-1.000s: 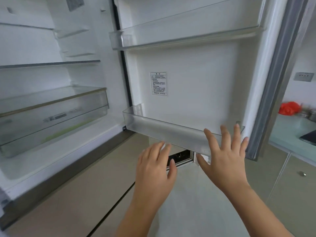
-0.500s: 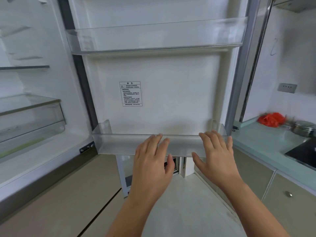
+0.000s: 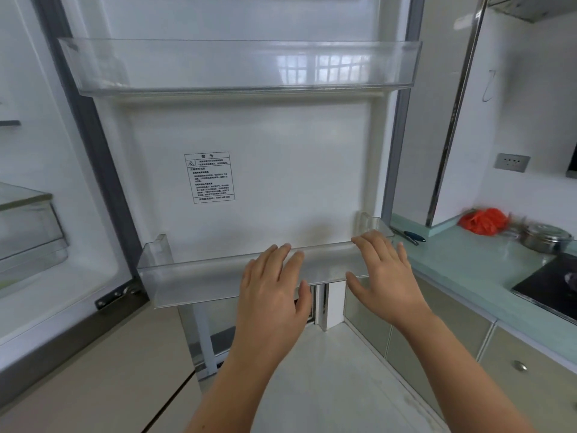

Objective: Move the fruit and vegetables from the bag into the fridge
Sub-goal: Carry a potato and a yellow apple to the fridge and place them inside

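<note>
Your left hand (image 3: 271,295) and right hand (image 3: 385,276) are spread flat at the lower door shelf (image 3: 193,282) in mid-frame. Each grip is released and empty, probably ready to swing the door. The red bag (image 3: 482,220) sits well apart on the worktop (image 3: 468,270), at the right of the frame.

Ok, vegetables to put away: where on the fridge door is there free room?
The upper door bin looks empty throughout. The lower door bin is bare left of the left hand; it and the right hand crowd the rest. The countertop is crowded around the red bag and pot.
</note>
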Available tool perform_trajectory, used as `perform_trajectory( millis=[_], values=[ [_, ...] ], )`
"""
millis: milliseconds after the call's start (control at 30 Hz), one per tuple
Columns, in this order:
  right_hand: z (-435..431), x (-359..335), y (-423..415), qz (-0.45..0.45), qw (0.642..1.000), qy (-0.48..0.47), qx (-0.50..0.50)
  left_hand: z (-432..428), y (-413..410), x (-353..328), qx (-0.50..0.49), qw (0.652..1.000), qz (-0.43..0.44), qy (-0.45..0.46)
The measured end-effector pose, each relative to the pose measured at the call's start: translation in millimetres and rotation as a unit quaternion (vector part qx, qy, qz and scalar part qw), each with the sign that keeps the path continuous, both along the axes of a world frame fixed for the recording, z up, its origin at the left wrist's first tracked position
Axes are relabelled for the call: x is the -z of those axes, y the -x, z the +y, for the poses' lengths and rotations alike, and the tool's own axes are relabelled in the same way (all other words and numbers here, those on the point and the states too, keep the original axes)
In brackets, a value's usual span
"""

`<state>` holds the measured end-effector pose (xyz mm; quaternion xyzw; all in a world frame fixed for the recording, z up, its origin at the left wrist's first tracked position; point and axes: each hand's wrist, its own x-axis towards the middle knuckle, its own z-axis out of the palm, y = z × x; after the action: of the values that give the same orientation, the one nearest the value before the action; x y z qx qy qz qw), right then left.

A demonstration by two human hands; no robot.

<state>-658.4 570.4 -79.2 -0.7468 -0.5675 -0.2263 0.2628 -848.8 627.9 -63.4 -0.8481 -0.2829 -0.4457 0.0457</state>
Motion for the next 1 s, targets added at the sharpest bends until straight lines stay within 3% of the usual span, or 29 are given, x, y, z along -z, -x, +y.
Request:
perform_trajectory(
  millis=[233,533,767,1000],
  values=[
    [-16,0,19,0.018,0.998,-0.047,0.029,7,-2,10,0.058,0.997,-0.025,-0.034],
    [-88,20,98,0.035,0.980,-0.060,0.188,-18,13,37,0.195,0.980,-0.003,-0.032],
    [-164,41,162,0.050,0.937,-0.029,0.344,-66,20,64,0.362,0.932,0.018,0.002],
    [-258,44,209,0.059,0.864,-0.019,0.499,-159,10,71,0.520,0.853,0.031,0.032]
  ],
)
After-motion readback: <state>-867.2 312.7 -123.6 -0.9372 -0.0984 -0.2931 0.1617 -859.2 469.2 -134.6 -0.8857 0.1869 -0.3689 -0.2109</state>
